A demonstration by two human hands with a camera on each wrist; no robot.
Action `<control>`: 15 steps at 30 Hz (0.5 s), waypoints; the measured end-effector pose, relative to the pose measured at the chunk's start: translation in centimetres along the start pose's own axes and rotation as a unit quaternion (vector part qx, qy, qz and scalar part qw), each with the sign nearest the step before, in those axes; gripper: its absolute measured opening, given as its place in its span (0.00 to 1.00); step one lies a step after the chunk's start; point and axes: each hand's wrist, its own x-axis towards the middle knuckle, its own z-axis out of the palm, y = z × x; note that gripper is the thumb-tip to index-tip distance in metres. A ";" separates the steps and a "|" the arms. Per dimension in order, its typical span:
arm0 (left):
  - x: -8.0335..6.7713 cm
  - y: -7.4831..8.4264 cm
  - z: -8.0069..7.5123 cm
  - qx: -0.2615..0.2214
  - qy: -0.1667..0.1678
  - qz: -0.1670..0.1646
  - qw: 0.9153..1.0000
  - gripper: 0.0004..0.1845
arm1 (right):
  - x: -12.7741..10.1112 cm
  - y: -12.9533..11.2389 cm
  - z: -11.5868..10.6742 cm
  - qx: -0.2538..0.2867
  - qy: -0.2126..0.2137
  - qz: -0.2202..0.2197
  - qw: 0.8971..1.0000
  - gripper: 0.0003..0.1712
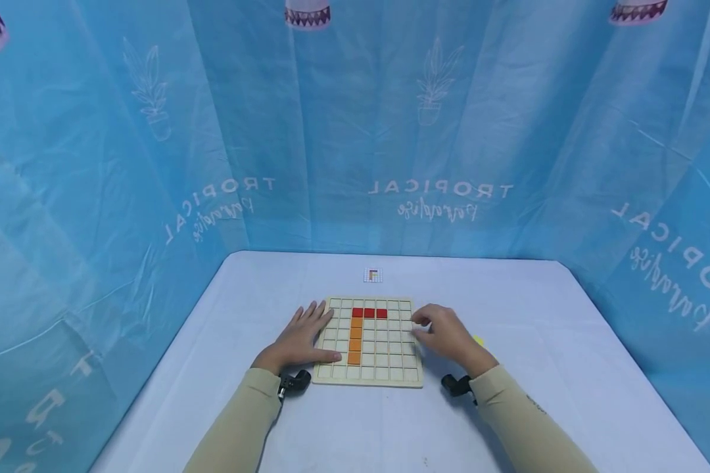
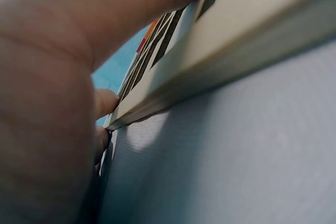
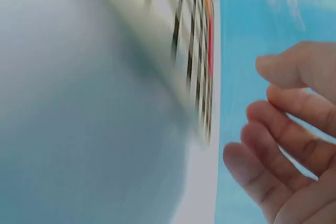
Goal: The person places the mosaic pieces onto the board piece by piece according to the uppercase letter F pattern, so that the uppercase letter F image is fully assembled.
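A pale wooden grid board (image 1: 368, 384) lies flat on the table. Three red squares (image 1: 369, 313) form a row near its far side, and a column of orange squares (image 1: 355, 345) runs toward me from the row's left end. My left hand (image 1: 300, 339) rests with spread fingers on the board's left edge, its thumb over the near-left squares. In the left wrist view the thumb (image 2: 131, 9) lies across the rim. Beside the right edge, my right hand (image 1: 448, 335) hovers with loosely bent fingers; the right wrist view shows nothing between its thumb (image 3: 283, 66) and fingertips.
Behind the board lies a small card (image 1: 373, 275) printed with a similar grid pattern. Something yellow (image 1: 478, 340) peeks out beyond my right wrist, mostly hidden. A white cloth (image 1: 355, 433) covers the table, and blue curtains (image 1: 355, 131) surround it.
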 end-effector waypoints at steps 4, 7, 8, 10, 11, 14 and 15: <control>0.0 0.2 0.0 -0.005 -0.002 -0.001 1.000 0.66 | -2.5 4.2 -2.6 -0.014 0.045 0.083 0.995 0.12; 0.0 0.3 -0.1 -0.008 -0.001 0.000 1.000 0.66 | -4.6 6.7 -4.1 -0.010 0.054 0.129 0.990 0.15; 0.0 0.3 -0.1 -0.010 0.000 0.002 1.000 0.66 | -5.2 7.3 -4.5 -0.009 0.053 0.140 0.989 0.17; 0.0 0.2 -0.2 -0.012 0.002 0.005 1.000 0.66 | -6.0 8.2 -4.9 -0.005 0.050 0.158 0.986 0.18; 0.0 0.2 -0.2 -0.012 0.002 0.005 1.000 0.66 | -6.3 8.5 -5.1 -0.004 0.045 0.165 0.985 0.19; 0.1 0.1 -0.1 -0.010 0.004 0.005 1.000 0.65 | -6.7 8.8 -5.2 0.000 0.034 0.172 0.984 0.18; 0.1 0.1 0.0 -0.009 0.004 0.004 1.000 0.66 | -6.7 8.8 -5.1 0.003 0.030 0.173 0.984 0.17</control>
